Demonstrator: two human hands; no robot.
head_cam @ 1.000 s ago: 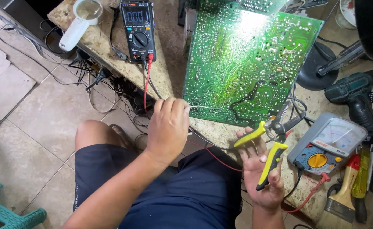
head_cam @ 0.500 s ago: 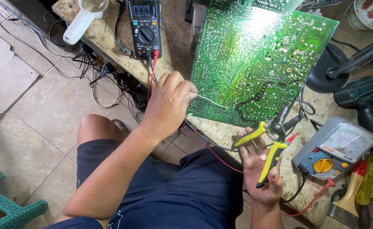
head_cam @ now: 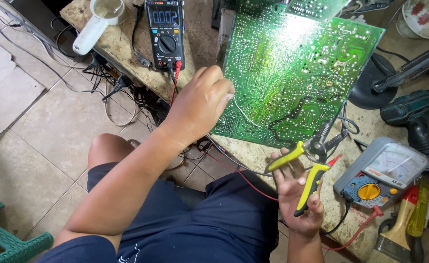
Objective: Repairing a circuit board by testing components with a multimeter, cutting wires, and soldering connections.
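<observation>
Setting: worn stone desk [head_cam: 126, 53] over a tiled floor [head_cam: 44, 131], crowded with tools and tangled cables.
Circuit board: green board [head_cam: 297, 73] lies solder side up, straight ahead of you, tilted, its near edge just past both hands.
Wire: thin pale wire [head_cam: 243, 114] runs from your left fingers rightward and down across the board.
Left hand: your left hand [head_cam: 200, 104] is nearer, closed in a pinch on the wire's end at the board's left edge.
Right hand: your right hand [head_cam: 297, 195] loosely grips yellow-handled pliers [head_cam: 304, 163], handles spread, nose toward the board's near corner.
Meters: black multimeter [head_cam: 165, 31] far left; grey dial meter [head_cam: 382, 173] right.
</observation>
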